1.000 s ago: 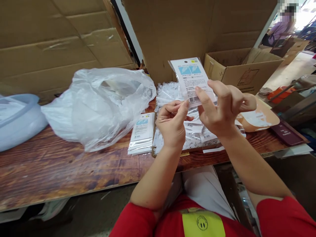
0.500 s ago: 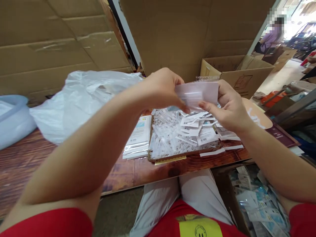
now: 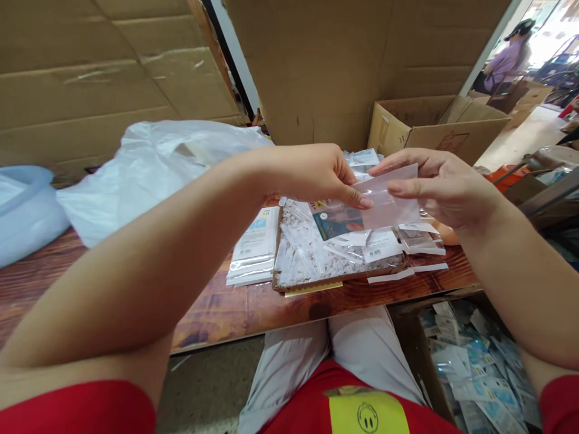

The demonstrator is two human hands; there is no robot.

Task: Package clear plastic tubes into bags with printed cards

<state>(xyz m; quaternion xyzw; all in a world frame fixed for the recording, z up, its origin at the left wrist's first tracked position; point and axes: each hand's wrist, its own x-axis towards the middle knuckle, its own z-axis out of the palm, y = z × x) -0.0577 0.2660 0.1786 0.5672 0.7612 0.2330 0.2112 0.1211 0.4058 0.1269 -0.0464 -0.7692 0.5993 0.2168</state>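
Both hands are at a clear plastic bag (image 3: pixel 389 208) held tilted over a shallow cardboard tray (image 3: pixel 312 284). Its lower left part shows a dark printed area, and its right part is milky and translucent. My left hand (image 3: pixel 319 175) pinches the bag's upper middle between thumb and fingers. Across from it, my right hand (image 3: pixel 446 184) holds the right end, thumb in front and fingers behind. Many small white plastic pieces (image 3: pixel 301 250) fill the tray's left. Several packets with barcode labels (image 3: pixel 382 246) lie over its right side.
Left of the tray is a stack of flat printed packets (image 3: pixel 254 247). A white plastic sack (image 3: pixel 149 175) and a pale blue tub (image 3: pixel 27 223) stand further left. An open cardboard box (image 3: pixel 452 141) is at back right. Below right, a box holds many packets (image 3: pixel 479 374).
The bag has tilted down to the left, and its printed part now shows. My left hand has moved right and slightly down, and my right hand has turned with fingers reaching behind the bag.
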